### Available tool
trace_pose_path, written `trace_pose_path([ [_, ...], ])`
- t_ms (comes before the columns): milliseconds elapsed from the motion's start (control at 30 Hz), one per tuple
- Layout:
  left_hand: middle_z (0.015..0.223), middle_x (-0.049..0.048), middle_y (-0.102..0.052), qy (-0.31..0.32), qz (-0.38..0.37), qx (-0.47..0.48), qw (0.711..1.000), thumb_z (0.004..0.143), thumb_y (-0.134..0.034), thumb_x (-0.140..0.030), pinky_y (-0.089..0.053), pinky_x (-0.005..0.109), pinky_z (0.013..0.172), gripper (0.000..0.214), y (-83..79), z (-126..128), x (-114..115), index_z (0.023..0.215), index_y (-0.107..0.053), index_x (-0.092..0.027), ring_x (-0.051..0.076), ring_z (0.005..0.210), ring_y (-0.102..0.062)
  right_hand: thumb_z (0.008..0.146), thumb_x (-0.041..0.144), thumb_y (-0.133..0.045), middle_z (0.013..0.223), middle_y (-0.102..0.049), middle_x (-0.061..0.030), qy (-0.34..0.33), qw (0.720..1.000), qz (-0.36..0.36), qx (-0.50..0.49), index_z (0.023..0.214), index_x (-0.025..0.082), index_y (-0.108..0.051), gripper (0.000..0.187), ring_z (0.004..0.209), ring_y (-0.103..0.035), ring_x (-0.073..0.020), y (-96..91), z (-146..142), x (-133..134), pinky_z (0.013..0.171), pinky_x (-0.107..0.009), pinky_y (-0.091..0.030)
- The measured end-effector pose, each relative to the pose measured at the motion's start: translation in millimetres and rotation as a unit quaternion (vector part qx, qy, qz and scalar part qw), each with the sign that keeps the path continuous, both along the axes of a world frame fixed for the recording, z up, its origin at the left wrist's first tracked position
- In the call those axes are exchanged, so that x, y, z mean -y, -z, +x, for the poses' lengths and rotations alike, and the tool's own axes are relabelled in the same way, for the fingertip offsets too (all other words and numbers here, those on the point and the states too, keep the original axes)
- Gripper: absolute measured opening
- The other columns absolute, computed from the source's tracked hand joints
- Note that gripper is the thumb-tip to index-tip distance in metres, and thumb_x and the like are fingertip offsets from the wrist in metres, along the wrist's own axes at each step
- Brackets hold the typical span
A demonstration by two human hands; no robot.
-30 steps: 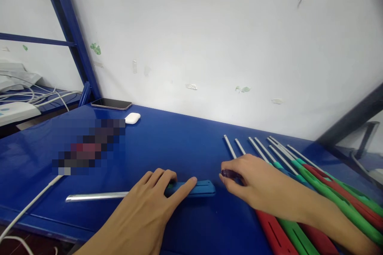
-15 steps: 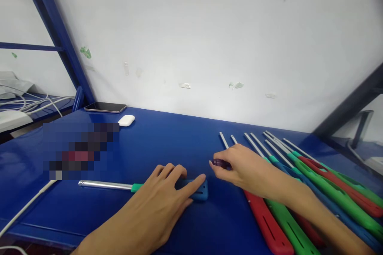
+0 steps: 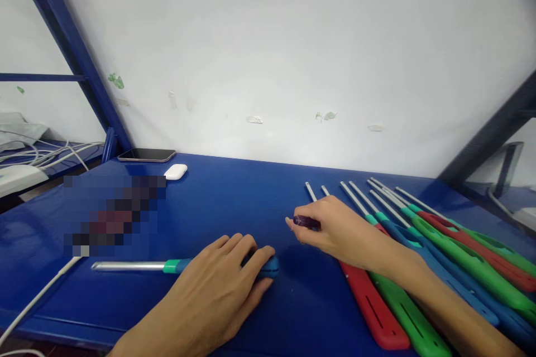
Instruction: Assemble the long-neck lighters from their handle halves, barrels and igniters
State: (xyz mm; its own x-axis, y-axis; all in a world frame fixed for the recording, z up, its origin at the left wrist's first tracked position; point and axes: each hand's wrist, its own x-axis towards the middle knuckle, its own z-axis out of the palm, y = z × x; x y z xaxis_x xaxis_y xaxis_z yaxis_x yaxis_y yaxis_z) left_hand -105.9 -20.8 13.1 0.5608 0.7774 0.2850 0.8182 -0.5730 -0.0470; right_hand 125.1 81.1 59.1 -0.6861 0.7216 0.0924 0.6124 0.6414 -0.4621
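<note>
My left hand (image 3: 218,284) lies over the blue handle of a long lighter (image 3: 176,265) on the blue table (image 3: 234,201), fingers curled round the handle. Its silver tube points left, with a teal collar showing beside my fingers. My right hand (image 3: 335,228) hovers just right of it, pinching a small dark purple piece (image 3: 305,221) at the fingertips. Under and behind my right forearm lies a row of several lighters (image 3: 419,245) with red, green and blue handles, tubes pointing toward the wall.
A phone (image 3: 146,154) and a white earbud case (image 3: 175,171) sit at the back left by the wall. A white cable (image 3: 37,295) runs off the front left edge. A blurred patch covers something at the left. Blue frame posts stand at both sides.
My left hand has drawn the lighter slightly toward me and closed more over its handle. My right hand with the purple piece has drifted left. The view has shifted a little.
</note>
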Motion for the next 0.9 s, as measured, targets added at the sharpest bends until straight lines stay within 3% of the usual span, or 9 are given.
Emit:
trace_pose_path([
  [100, 0.108, 0.0094, -0.07, 0.002, -0.016, -0.005, 1.0, 0.107, -0.061, -0.033, -0.065, 0.054, 0.076, 0.031, -1.1, 0, 0, 0.136, -0.06, -0.023, 0.034, 0.093, -0.073, 0.102, 0.033, -0.055, 0.059, -0.026, 0.0077, -0.005, 1.0, -0.004, -0.011, 0.066, 0.022, -0.03, 0.045, 0.06, -0.017, -0.0126, 0.9, -2, 1, 0.053, -0.031, -0.021],
  [367, 0.106, 0.0067, -0.068, 0.033, -0.039, 0.013, 0.999, 0.111, -0.051, -0.027, -0.063, 0.054, 0.079, 0.018, 1.3, -3, 3, 0.127, -0.06, -0.025, 0.031, 0.095, -0.07, 0.101, 0.032, -0.056, 0.059, -0.025, 0.008, -0.022, 0.999, -0.01, -0.022, 0.065, 0.022, -0.03, 0.046, 0.059, -0.016, -0.0125, 3.2, -3, 4, 0.053, -0.031, -0.02],
  [533, 0.106, 0.0071, -0.069, 0.04, -0.035, 0.03, 0.998, 0.11, -0.053, -0.026, -0.064, 0.055, 0.077, 0.015, 0.3, -3, 3, 0.123, -0.061, -0.024, 0.031, 0.094, -0.07, 0.102, 0.031, -0.057, 0.059, -0.024, 0.0086, -0.042, 0.998, -0.029, -0.033, 0.065, 0.021, -0.031, 0.046, 0.06, -0.016, -0.012, 1.1, -6, 8, 0.052, -0.03, -0.021],
  [767, 0.131, 0.0093, -0.067, 0.038, -0.046, 0.084, 0.995, 0.102, -0.063, -0.021, -0.056, 0.062, 0.108, 0.051, 8.7, -6, 10, 0.151, -0.049, -0.027, 0.033, 0.123, -0.067, 0.102, 0.031, -0.056, 0.058, -0.028, 0.0086, -0.057, 0.996, -0.058, -0.03, 0.065, 0.021, -0.033, 0.044, 0.057, -0.019, -0.0104, 0.6, -7, 15, 0.05, -0.029, -0.021],
  [900, 0.138, 0.0101, -0.064, 0.024, -0.07, 0.114, 0.991, 0.1, -0.064, -0.02, -0.053, 0.06, 0.114, 0.054, 9.9, -5, 12, 0.151, -0.049, -0.026, 0.032, 0.129, -0.064, 0.095, 0.022, -0.059, 0.059, -0.028, 0.0081, -0.077, 0.994, -0.083, -0.015, 0.065, 0.021, -0.033, 0.04, 0.057, -0.022, -0.0095, 2.2, -10, 17, 0.05, -0.029, -0.019],
])
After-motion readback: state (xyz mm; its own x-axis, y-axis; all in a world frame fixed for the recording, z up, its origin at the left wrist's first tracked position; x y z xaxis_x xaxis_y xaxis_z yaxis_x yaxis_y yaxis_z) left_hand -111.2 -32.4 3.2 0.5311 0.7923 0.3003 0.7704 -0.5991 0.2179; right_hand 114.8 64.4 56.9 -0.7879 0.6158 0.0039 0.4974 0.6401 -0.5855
